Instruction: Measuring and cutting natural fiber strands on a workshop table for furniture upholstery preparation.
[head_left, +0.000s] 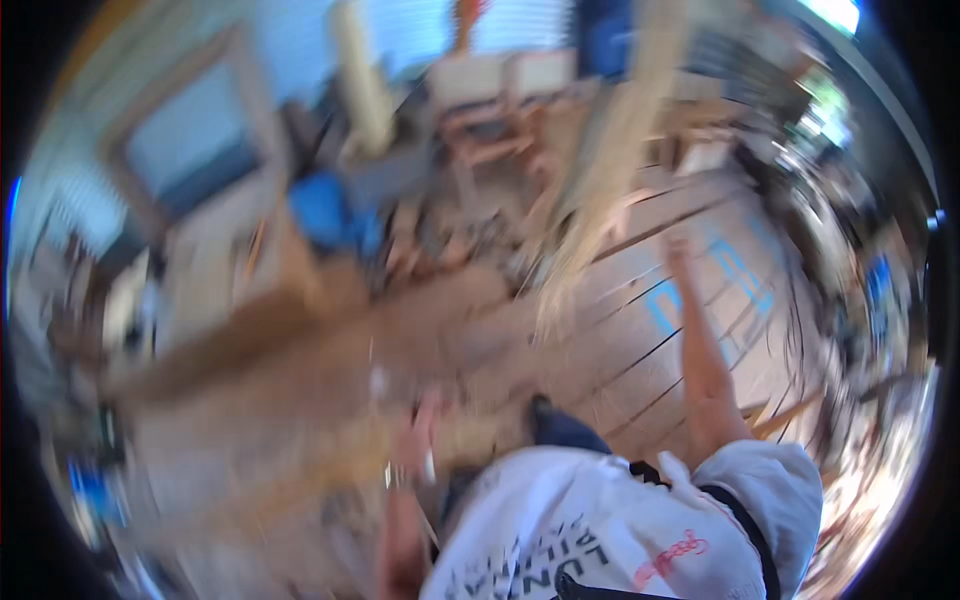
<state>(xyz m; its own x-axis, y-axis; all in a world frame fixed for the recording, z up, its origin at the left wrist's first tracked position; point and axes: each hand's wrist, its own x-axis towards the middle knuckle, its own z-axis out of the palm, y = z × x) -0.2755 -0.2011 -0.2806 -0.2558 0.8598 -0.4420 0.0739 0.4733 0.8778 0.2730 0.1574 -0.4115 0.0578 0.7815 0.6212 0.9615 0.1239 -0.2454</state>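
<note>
Motion smears the whole head view. My right hand (679, 252) reaches forward on a stretched arm, above wooden boards (640, 335) with light blue marks. Its fingers are too smeared to show whether they are closed, and I make out nothing in them. My left hand (425, 425) is low, left of my body, with something pale at the wrist. It is nearest to a long wooden surface (420, 325), and I cannot tell whether it touches it. Its fingers are blurred too.
A pale wooden post (612, 140) stands ahead, between my hands. Beyond the wooden surface lie a blue object (330, 212) and a jumble of brown pieces (435, 240). A large wooden frame (112, 150) is at the far left. Blurred clutter (860, 350) lines the right side.
</note>
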